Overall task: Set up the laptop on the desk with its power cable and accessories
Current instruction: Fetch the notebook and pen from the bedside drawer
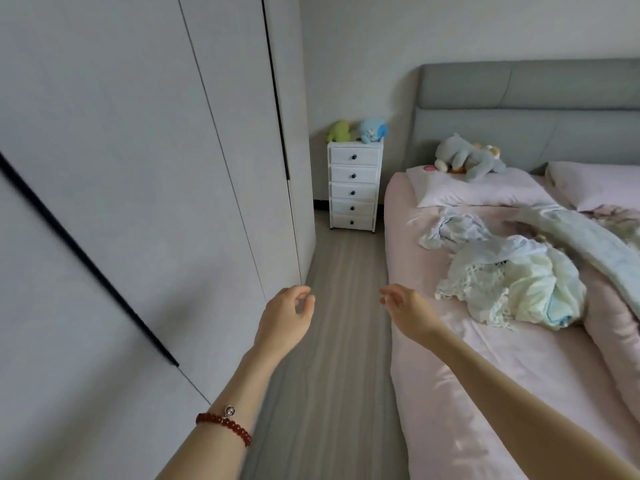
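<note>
No laptop, power cable, desk or accessory shows in the head view. My left hand (287,317) reaches forward over the grey wood floor, fingers loosely curled and holding nothing; a red bead bracelet sits on that wrist. My right hand (401,306) is stretched out beside the bed's edge, fingers relaxed and empty. The two hands hang apart, about a floor strip's width between them.
A tall grey wardrobe (138,168) fills the left side. A pink bed (485,375) with crumpled clothes (512,282), pillows and a plush toy (467,157) takes the right. A white drawer unit (353,185) with two plush toys stands at the aisle's far end. The floor aisle (339,341) runs between.
</note>
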The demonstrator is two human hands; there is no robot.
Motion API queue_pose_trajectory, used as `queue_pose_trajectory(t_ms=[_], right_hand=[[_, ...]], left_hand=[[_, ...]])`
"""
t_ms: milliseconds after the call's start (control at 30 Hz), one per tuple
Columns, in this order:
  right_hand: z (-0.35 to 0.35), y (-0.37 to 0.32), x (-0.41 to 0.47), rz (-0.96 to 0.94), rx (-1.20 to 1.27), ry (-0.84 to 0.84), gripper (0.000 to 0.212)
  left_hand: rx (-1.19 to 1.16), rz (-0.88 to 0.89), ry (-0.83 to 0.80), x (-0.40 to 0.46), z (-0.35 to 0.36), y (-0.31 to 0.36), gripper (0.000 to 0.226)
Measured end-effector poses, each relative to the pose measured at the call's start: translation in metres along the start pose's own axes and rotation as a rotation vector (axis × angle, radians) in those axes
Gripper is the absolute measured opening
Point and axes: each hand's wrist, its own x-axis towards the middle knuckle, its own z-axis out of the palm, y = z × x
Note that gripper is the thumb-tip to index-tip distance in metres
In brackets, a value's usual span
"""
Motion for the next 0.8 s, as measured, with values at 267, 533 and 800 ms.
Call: queue_pose_trajectory(t_ms=[267, 533, 800], right_hand=[[-0.006, -0.003, 0.242, 0.018, 0.013, -0.05, 0.034], [-0.047, -0.003, 0.541, 0.041, -0.013, -0.038, 0.035], [-0.123, 0.055, 0.747, 0.151, -0.02, 0.032, 0.033]], left_hand=[[0.023, -0.038, 0.007, 0.239, 0.024, -0.02, 0.024], [0.007, 0.007, -0.04, 0.563, 0.077, 0.002, 0.025], [-0.001, 0.087, -0.192, 0.802, 0.172, 0.062, 0.028]])
